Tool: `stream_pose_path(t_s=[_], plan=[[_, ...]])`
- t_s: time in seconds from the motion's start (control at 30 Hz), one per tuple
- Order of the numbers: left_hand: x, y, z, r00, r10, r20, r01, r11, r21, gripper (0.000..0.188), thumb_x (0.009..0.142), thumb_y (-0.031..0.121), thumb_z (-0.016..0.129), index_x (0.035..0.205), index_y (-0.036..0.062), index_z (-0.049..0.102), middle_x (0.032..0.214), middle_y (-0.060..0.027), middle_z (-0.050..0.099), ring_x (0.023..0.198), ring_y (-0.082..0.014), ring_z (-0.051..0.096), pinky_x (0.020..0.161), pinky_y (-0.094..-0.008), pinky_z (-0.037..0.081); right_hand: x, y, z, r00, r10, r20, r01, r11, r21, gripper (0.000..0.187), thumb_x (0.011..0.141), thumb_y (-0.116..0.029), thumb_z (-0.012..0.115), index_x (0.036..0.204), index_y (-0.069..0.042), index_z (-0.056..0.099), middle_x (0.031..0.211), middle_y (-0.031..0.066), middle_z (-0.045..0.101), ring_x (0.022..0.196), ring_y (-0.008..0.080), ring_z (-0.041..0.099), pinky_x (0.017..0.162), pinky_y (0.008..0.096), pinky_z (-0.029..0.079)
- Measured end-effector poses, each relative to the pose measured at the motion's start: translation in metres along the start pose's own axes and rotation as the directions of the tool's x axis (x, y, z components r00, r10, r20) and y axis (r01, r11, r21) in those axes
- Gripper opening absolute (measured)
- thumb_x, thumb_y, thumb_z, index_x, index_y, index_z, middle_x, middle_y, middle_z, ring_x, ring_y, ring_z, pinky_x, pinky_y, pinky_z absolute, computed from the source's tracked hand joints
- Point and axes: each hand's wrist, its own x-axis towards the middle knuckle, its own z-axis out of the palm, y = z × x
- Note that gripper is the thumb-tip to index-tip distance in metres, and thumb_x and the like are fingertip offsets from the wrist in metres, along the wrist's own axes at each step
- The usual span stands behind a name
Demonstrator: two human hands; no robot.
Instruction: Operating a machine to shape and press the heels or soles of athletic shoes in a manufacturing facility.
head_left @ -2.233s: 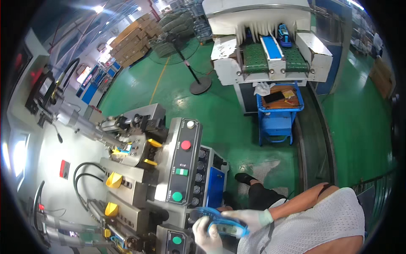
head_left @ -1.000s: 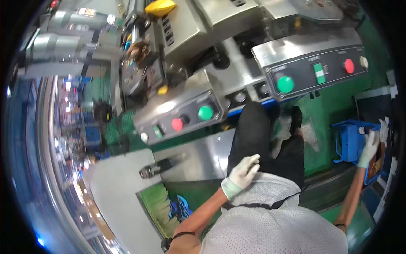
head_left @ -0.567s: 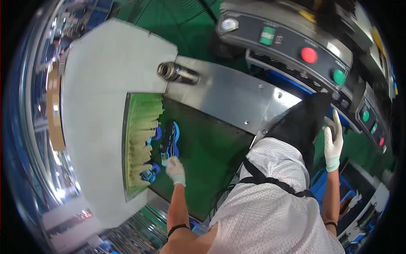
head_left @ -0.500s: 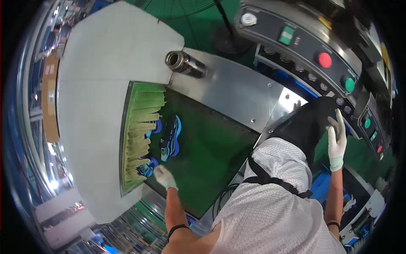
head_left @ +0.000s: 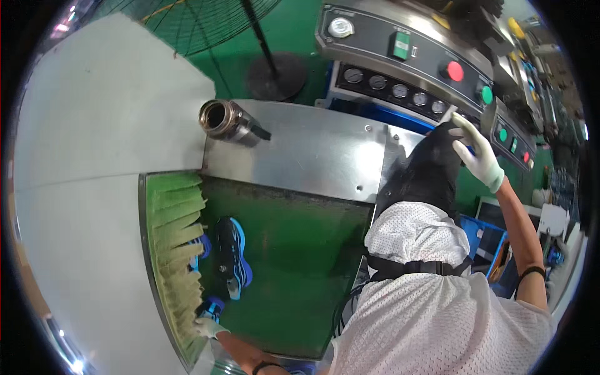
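My left hand (head_left: 210,327), in a white glove, reaches to the lower end of a strip curtain (head_left: 175,244) of yellow-green flaps. It is against or right beside a blue and black sports shoe (head_left: 211,307) that is partly under the flaps. Its fingertips blend into the flaps, so I cannot tell whether it grips the shoe. Another black and blue shoe (head_left: 232,257) lies on its side on the green belt (head_left: 300,269). A third blue shoe (head_left: 201,247) shows partly between the flaps. My gloved right hand (head_left: 480,155) is raised by the control panel, fingers apart, holding nothing.
A metal flask (head_left: 228,122) without a lid stands on the steel ledge (head_left: 294,150) beyond the belt. A control panel (head_left: 406,47) with coloured buttons and a row of gauges is at the upper right. A fan stand (head_left: 275,75) rises behind. A white machine housing (head_left: 75,237) fills the left.
The view has shifted and turned. My left hand has moved closer to the flaps and the shoe at their lower end. My right hand has swung toward the panel and its fingers tilt left.
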Motion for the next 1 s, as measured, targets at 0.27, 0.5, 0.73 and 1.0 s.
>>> stream_pose_path(t_s=[0.27,0.5,0.73,1.0], plan=[[-0.016,-0.034,-0.016,0.498,0.866,-0.052,-0.674,0.424,0.605,0.042,0.099,0.015,0.056,0.139,0.0029,0.057,0.123,-0.0167,0.063,0.109,-0.035,0.063,0.084,-0.0454,0.057,0.004,0.014,-0.001,0.994,0.054,0.093,-0.045,0.995,-0.092,0.063,0.1,-0.008,0.066,0.157,-0.002,0.04,0.151,0.0166,0.054,0.125,0.0261,0.065,0.102,0.0375,0.055],[-0.159,0.009,-0.097,0.472,0.876,0.101,-0.873,0.481,-0.085,0.032,0.107,0.023,0.054,0.127,-0.0018,0.062,0.12,-0.022,0.063,0.11,-0.0376,0.061,0.096,-0.0465,0.05,-0.036,0.036,-0.022,0.992,-0.047,-0.118,0.048,0.999,0.006,0.06,0.101,-0.011,0.066,0.155,-0.002,0.042,0.149,0.0172,0.054,0.12,0.0267,0.067,0.097,0.0373,0.056],[-0.316,0.146,-0.235,0.426,0.904,0.018,-0.709,0.346,-0.615,0.026,0.1,0.017,0.063,0.115,-0.0028,0.07,0.11,-0.0262,0.068,0.101,-0.0416,0.064,0.094,-0.0488,0.052,-0.058,0.0,0.006,1.0,0.015,-0.011,-0.011,0.958,0.286,0.059,0.099,-0.025,0.065,0.149,0.002,0.047,0.142,0.023,0.058,0.127,0.0345,0.062,0.112,0.0419,0.048],[-0.428,0.341,-0.417,-0.184,0.925,-0.333,-0.512,-0.38,-0.771,0.022,0.095,0.008,0.066,0.115,-0.0009,0.071,0.106,-0.0202,0.068,0.1,-0.0362,0.066,0.092,-0.0446,0.053,-0.053,-0.07,0.038,0.863,-0.493,-0.105,0.498,0.867,0.023,0.039,0.088,-0.016,0.071,0.119,0.004,0.058,0.114,0.0204,0.058,0.102,0.0407,0.063,0.088,0.0491,0.054]])
